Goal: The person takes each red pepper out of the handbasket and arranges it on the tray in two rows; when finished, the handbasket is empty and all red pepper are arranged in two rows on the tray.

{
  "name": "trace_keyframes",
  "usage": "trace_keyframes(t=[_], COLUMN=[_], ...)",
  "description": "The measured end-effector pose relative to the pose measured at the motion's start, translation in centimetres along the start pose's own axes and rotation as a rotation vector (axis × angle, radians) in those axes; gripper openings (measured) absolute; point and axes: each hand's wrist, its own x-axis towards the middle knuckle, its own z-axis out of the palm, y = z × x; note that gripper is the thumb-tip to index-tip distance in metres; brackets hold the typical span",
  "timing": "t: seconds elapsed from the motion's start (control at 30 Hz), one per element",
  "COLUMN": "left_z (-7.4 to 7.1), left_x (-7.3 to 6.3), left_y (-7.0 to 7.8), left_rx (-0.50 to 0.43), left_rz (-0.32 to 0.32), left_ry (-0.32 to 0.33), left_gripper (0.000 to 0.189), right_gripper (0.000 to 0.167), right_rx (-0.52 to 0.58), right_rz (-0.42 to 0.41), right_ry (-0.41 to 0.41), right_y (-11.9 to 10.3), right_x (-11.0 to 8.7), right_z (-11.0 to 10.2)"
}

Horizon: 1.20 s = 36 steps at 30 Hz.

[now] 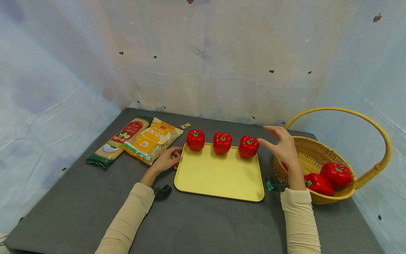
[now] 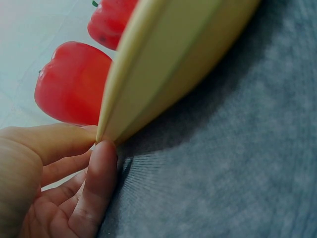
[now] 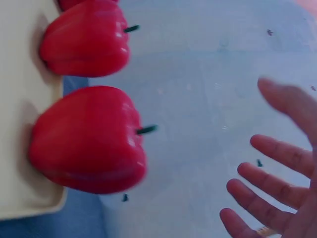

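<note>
Three red bell peppers stand in a row along the far edge of a yellow tray (image 1: 219, 176): a left one (image 1: 195, 140), a middle one (image 1: 222, 143) and a right one (image 1: 248, 147). My left hand (image 1: 167, 159) pinches the tray's left rim between thumb and finger, plain in the left wrist view. To the right of the right pepper, my right hand (image 1: 281, 143) hovers with fingers spread, holding nothing. In the right wrist view, a gap separates its fingers (image 3: 270, 181) from the nearest pepper (image 3: 89, 141).
At the right, a yellow wicker basket (image 1: 304, 150) with a tall handle holds more red peppers (image 1: 336, 174). Left of the tray lie an orange and yellow food bag (image 1: 153, 139) and a green and red packet (image 1: 122, 139). A small yellow wrapper (image 1: 185, 125) lies behind them.
</note>
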Motion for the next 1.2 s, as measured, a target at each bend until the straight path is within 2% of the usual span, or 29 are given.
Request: trace_keyframes(t=[0.13, 0.23, 0.43, 0.63, 0.97, 1.2], left_z=[0.0, 0.0, 0.0, 0.0, 0.0, 0.0], left_x=[0.1, 0.1, 0.0, -0.1, -0.3, -0.2], left_y=[-0.1, -0.2, -0.1, 0.1, 0.3, 0.3], left_rx=[0.000, 0.000, -0.004, -0.004, -0.003, -0.014], left_rz=[-0.001, -0.001, -0.002, 0.003, -0.009, 0.010], left_ry=[0.000, -0.002, -0.005, -0.002, -0.002, -0.004], left_gripper=[0.047, 0.047, 0.046, 0.046, 0.047, 0.047], right_gripper=[0.043, 0.041, 0.045, 0.049, 0.052, 0.053], right_rx=[-0.041, -0.074, -0.100, -0.091, -0.118, -0.107], right_rz=[0.012, 0.050, 0.155, 0.198, 0.287, 0.270], right_ry=[0.041, 0.039, -0.068, -0.176, -0.259, -0.297], right_y=[0.0, 0.0, -0.1, 1.0, 4.0, 5.8], right_x=[-0.2, -0.4, -0.7, -0.9, -1.0, -1.2], right_z=[-1.5, -2.7, -5.2, -7.3, -8.9, -9.5])
